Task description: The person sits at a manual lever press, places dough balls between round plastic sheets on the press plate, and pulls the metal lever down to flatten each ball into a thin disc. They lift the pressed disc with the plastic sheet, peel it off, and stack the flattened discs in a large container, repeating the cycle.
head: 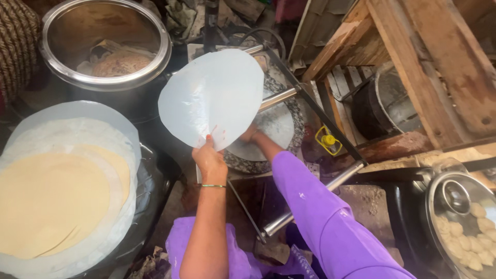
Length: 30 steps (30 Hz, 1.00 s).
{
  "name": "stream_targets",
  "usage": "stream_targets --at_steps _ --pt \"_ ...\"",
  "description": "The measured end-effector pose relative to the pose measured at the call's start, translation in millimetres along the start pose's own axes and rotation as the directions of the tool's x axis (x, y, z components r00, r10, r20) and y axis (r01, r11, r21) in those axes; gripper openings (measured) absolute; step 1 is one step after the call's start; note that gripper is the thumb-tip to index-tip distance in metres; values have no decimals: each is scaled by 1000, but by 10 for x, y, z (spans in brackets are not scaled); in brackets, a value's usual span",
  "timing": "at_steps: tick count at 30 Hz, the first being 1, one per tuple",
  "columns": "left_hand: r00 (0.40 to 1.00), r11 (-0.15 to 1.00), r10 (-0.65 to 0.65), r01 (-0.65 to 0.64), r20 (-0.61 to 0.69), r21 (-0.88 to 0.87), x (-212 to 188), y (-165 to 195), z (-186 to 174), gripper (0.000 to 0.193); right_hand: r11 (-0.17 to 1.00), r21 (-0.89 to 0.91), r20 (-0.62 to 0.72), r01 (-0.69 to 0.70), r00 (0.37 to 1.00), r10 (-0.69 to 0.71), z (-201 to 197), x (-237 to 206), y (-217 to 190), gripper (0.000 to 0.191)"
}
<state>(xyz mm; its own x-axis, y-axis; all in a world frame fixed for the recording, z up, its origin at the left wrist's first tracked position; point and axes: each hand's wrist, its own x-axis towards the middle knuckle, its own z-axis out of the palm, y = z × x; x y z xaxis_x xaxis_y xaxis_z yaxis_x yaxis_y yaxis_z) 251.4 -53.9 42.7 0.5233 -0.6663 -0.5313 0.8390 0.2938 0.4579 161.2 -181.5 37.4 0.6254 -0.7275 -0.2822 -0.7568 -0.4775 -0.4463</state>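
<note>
Obs. 1: The round translucent plastic sheet (212,98) is held up in the air above the press plate (274,126), tilted toward the camera, its lower edge pinched in the left hand (209,157). The fingers are closed together on that rim; nothing else supports the sheet.

Obs. 2: We judge the sheet very light, thin and floppy. It bows a little and shows glare, so its surface is probably slick. A pinch at the rim seems enough, though it would likely fold if gripped further in. It looks unlikely to break, but easy to crease.

Obs. 3: The right hand (250,135) reaches under the sheet to the round plate. It is mostly hidden, and we cannot tell whether it is closed on anything.

Obs. 4: Metal lever bars (310,199) run beside the plate. To the left lies a stack of flat dough rounds (57,201), layered with similar sheets. Behind stands a large steel pot (106,44). At far right, a pan of small dough balls (473,235) sits under a wooden frame (423,62).
</note>
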Motion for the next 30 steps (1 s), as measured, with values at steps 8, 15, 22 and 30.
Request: stream_targets --at_steps 8,15,22,30 --pt "966 889 169 -235 195 394 -121 72 -14 30 976 81 334 202 917 -218 -57 -1035 917 79" --pt "868 241 10 -484 496 841 -418 -27 -20 28 907 421 -319 14 938 134 -506 -2185 1476 70" --pt "811 308 -295 -420 506 853 -492 -613 -73 22 980 -6 -355 198 916 -187 -46 -2423 595 85" --pt "704 274 -332 -564 628 779 -679 -268 55 32 973 31 -529 -229 822 210 -142 -2597 1107 99"
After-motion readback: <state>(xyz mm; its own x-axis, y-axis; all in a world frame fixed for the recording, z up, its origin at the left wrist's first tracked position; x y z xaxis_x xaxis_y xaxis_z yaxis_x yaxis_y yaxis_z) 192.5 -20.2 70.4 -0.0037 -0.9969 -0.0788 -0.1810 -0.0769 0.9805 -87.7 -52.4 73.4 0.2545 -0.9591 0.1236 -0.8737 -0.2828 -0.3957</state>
